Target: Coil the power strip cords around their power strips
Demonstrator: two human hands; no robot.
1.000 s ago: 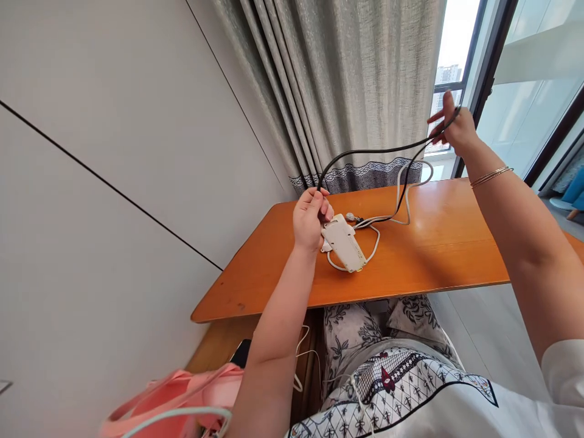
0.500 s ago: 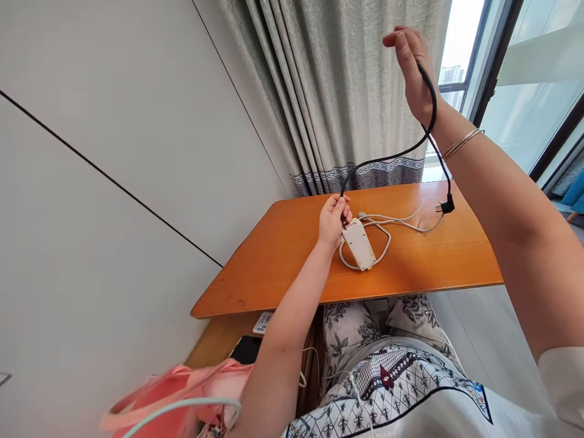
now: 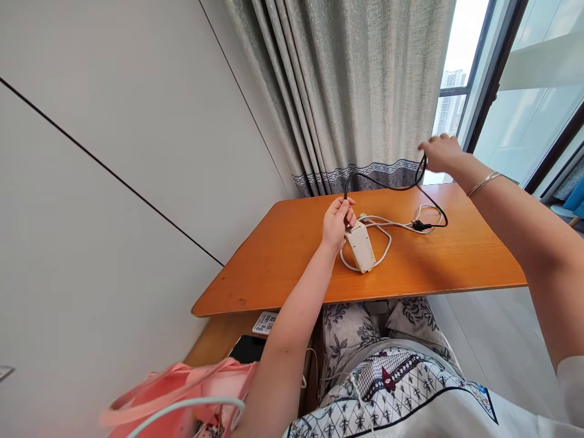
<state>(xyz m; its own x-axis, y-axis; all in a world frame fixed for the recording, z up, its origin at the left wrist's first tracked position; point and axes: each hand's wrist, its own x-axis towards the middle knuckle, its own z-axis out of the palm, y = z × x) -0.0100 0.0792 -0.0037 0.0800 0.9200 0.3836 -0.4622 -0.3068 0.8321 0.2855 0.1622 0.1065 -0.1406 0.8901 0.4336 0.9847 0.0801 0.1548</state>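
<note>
My left hand (image 3: 335,226) is closed, its fingers pinching one end part of a black power cord (image 3: 387,186) just above the table. Right beside it, a white power strip (image 3: 362,250) stands out from the orange wooden table (image 3: 283,261), close against the fingers. My right hand (image 3: 440,153) is raised at the table's far right side, its fingers closed on the black cord, which loops under it. From there the cord drops to a black plug (image 3: 420,225) on the tabletop. A white cable (image 3: 387,243) curls around the power strip and reaches toward the plug.
Grey curtains (image 3: 365,91) hang behind the table, with a window (image 3: 451,103) to the right. A wall (image 3: 114,182) runs along the left. Below the table edge are a phone (image 3: 247,349), a white card-like item (image 3: 264,323) and a pink bag (image 3: 173,395).
My right hand has come down from high up, lowering the cord. The plug has moved left onto the white cable. My left hand stays at the power strip, gripping the cord.
</note>
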